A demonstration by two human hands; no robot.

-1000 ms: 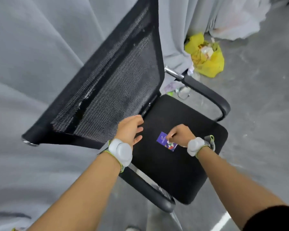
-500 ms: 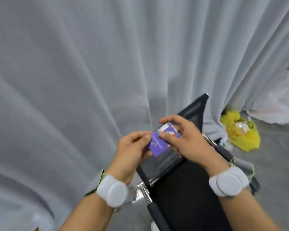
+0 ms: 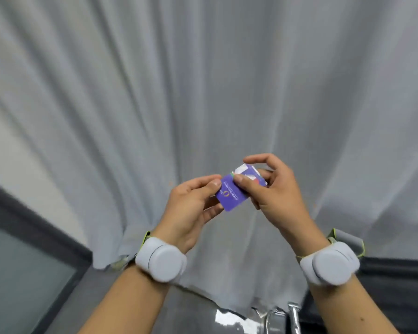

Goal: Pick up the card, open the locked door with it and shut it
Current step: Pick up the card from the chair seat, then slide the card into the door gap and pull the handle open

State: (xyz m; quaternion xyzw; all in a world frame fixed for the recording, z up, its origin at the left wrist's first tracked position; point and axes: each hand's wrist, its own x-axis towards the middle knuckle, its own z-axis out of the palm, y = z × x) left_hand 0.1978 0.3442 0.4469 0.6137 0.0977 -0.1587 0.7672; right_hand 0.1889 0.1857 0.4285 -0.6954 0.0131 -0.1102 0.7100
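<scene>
Both hands are pinching a flat, glossy purple card [image 3: 237, 191] in mid-air: the left hand [image 3: 193, 208] closing its grip on the near-left edge, the right hand [image 3: 273, 191] on the far end, before a pleated grey curtain [image 3: 203, 80].

Card [image 3: 237, 191] between hands, before curtain [image 3: 203, 80].

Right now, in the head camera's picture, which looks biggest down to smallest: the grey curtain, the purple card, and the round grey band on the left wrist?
1. Grey curtain, which fills most of the picture.
2. Left wrist band; it is nearer the camera, which may enlarge it.
3. Purple card, partly covered by fingers of both hands.
</scene>
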